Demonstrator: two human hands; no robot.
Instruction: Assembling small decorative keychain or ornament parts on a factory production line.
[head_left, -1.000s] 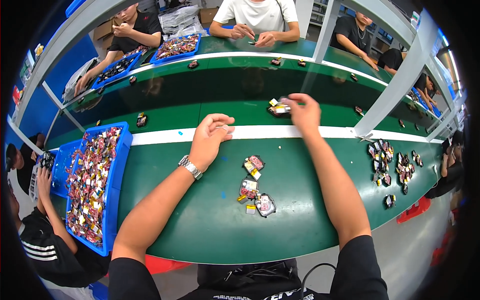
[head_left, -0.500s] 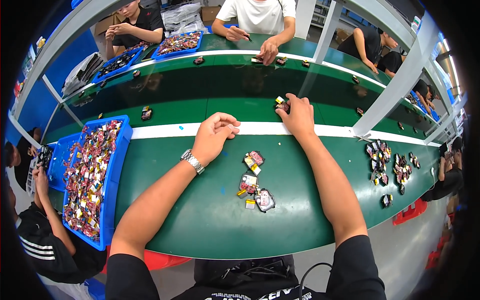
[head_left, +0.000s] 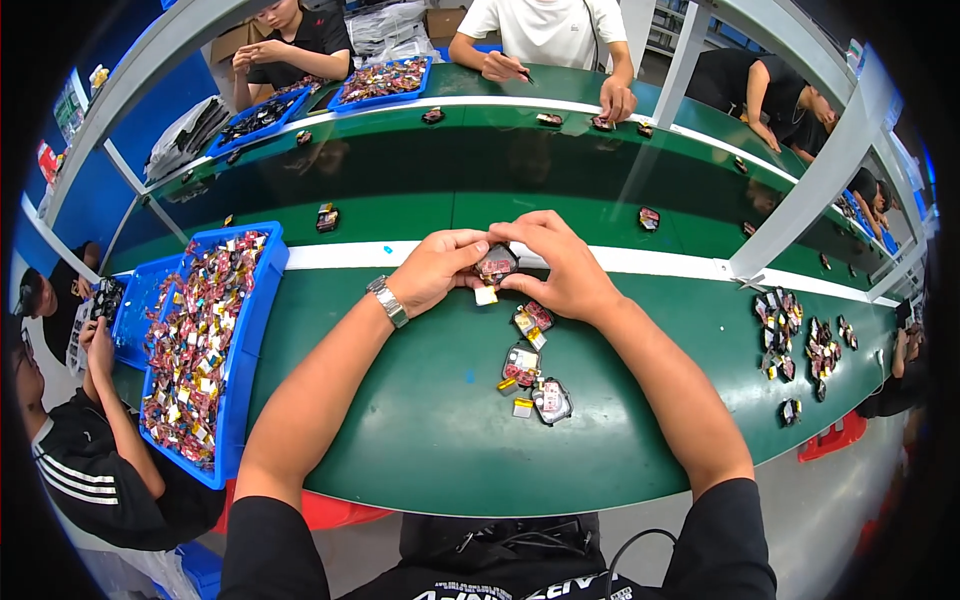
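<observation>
Above the white strip, my left hand (head_left: 434, 272) and my right hand (head_left: 566, 268) meet around one small black casing (head_left: 497, 264) with a red circuit board inside. A white battery pouch (head_left: 486, 296) hangs from its lower side. Left fingers pinch the casing's left edge; my right thumb and fingers close on its right side. Parts of the casing are hidden behind the fingers. Just below on the green table, similar casings with boards lie in a loose column: an upper one (head_left: 533, 319), a middle one (head_left: 521, 362) and a lower one (head_left: 552, 400), with yellow-and-white pouches beside them.
A blue tray (head_left: 262, 330) heaped with boards and pouches stands at left. More casings (head_left: 778, 325) are grouped at right. Beyond the white strip, the green belt (head_left: 400, 222) carries spaced casings, one (head_left: 649, 218) past my right hand. A grey frame post (head_left: 800, 190) rises right. Co-workers sit around.
My right hand has come back from the belt with the casing, moving left and nearer. My left hand has closed on it too. The view has shifted slightly.
</observation>
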